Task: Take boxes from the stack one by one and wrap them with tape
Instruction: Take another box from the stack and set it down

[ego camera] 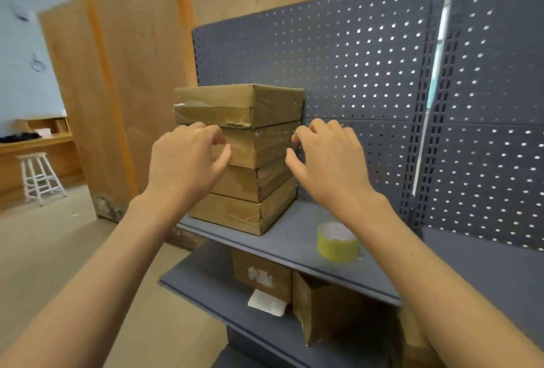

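Your left hand (188,158) and right hand (329,158), fingers loosely curled and holding nothing, flank the stack of boxes (244,158) with small gaps, the tape roll (338,242) lies below your right wrist near the shelf (297,238) edge, and box print is unreadable.

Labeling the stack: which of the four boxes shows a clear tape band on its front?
The top box: a glossy tape band crosses its front face, above both hands; the three below lack such a band.
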Motion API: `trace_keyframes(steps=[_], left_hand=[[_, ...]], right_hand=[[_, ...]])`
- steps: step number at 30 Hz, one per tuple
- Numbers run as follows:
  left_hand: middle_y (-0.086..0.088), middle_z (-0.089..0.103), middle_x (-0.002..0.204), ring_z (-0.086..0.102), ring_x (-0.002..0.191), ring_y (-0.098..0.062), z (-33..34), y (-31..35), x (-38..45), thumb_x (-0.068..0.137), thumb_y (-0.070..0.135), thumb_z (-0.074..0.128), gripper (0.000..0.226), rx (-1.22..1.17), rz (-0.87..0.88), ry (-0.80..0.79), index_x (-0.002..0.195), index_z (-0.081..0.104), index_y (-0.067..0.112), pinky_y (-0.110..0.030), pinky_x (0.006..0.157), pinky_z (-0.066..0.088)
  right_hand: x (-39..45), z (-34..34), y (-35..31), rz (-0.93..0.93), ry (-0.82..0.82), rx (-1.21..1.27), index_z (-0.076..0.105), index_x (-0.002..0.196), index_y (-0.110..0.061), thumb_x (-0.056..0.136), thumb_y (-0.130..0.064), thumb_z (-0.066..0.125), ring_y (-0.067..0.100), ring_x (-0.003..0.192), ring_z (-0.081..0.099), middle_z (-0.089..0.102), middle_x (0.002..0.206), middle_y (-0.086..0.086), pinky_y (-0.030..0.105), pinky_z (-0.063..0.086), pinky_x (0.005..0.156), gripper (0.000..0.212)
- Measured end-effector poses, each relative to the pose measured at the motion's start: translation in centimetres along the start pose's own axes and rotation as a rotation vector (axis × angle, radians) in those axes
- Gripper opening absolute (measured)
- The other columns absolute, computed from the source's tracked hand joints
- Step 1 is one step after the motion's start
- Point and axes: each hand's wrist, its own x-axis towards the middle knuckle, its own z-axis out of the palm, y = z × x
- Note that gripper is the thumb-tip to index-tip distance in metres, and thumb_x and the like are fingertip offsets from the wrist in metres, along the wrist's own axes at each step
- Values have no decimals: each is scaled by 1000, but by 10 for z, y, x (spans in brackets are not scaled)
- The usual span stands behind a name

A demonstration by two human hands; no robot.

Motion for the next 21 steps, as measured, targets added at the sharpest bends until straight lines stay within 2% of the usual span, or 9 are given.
trace_keyframes(steps=[8, 11, 15, 18, 21], left_hand=[[-2, 68, 98, 61, 91, -25, 30, -86, 43, 94, 36, 54, 25, -4, 3, 43, 98, 69, 17, -29, 64, 31], [-3, 68, 99, 61, 92, -26, 46, -117, 54, 93, 35, 54, 24, -25, -3, 39, 98, 69, 17, -30, 64, 34], [-6, 68, 97, 61, 91, -30, 73, -151, 74, 93, 34, 55, 24, -95, 24, 47, 101, 68, 15, -34, 67, 41], [-5, 67, 98, 62, 91, -30, 95, -173, 88, 92, 34, 56, 25, -141, 73, 67, 102, 67, 14, -33, 66, 38], [-7, 67, 102, 61, 94, -30, 111, -194, 101, 92, 32, 56, 25, -243, 131, 91, 105, 66, 13, -32, 66, 35]], right_hand=[[85, 54, -72, -3, 158, 83, 61, 110, -17, 98, -36, 40, 21, 99, 51, 59, 106, 1, 33, 36, 86, 31], [107, 72, -90, 0, 199, 79, 62, 108, -15, 97, -34, 43, 22, 98, 51, 60, 104, 3, 33, 36, 84, 29], [130, 100, -104, 37, 256, 3, 65, 98, -11, 93, -30, 49, 26, 90, 54, 61, 95, 6, 36, 38, 78, 25], [141, 119, -116, 81, 325, -55, 66, 87, -9, 87, -27, 53, 28, 78, 54, 60, 83, 8, 36, 38, 69, 22], [150, 132, -131, 144, 334, -104, 66, 87, -9, 87, -27, 54, 27, 76, 54, 60, 82, 6, 37, 41, 69, 21]])
